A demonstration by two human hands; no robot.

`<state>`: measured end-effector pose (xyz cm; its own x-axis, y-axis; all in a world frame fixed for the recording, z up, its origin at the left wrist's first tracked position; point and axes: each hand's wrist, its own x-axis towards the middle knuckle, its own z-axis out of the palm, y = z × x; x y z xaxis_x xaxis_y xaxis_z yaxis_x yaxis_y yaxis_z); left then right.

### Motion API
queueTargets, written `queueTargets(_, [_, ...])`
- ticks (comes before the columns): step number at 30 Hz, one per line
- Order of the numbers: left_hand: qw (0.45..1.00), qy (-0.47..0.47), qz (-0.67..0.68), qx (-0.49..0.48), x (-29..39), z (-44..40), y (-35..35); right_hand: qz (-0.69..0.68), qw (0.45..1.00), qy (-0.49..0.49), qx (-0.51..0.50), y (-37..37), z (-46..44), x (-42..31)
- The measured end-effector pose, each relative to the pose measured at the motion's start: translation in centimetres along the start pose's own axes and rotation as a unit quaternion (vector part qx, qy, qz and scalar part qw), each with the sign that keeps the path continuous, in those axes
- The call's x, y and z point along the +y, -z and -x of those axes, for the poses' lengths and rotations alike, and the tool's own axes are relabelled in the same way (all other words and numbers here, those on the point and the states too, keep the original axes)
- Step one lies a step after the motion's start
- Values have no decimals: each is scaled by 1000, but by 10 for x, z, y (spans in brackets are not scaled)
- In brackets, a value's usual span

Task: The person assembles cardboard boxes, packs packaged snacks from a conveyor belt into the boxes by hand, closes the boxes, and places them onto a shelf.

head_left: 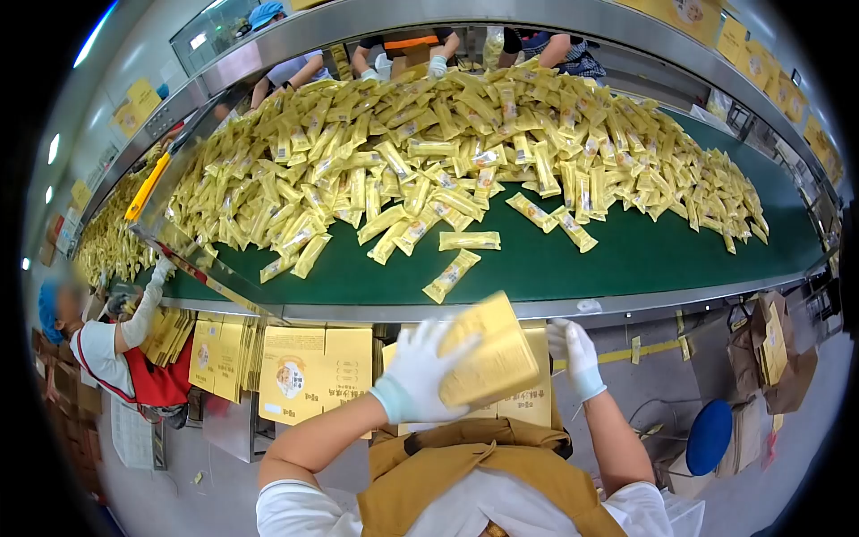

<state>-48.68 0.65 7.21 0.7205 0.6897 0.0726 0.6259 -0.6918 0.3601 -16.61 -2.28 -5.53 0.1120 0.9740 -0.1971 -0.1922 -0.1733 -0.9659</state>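
My left hand (416, 371), in a white glove, grips a yellow cardboard box (494, 351) by its left side. The box is tilted above the flat cartons and in front of the conveyor's near edge. To the right of the box, and apart from it, is my right hand (577, 355), also gloved, with its fingers curled in; whether they hold anything is hidden. Beyond both hands, a large heap of yellow wrapped snack packs (429, 143) covers much of the green conveyor belt (376, 282). One loose snack pack (451, 275) lies closest to the box.
Printed flat cartons (318, 371) stand along the belt's near side. A co-worker in a red apron (161, 367) reaches to the belt at left. Other people work across the belt. A metal frame (215, 277) rises at left. A blue stool (709, 437) stands at right.
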Motion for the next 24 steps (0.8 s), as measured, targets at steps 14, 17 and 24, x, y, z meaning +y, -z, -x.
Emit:
queueTargets(14, [544,144,827,22,-45,42,-194,269,948,130,107,-6,65,59])
queueTargets(17, [498,147,854,31,-31,54,-208,397,901,107,140,-17,90,39])
queueTargets(24, [533,255,799,110,-45,44,-252,605,772,192,38,-84,87,-61])
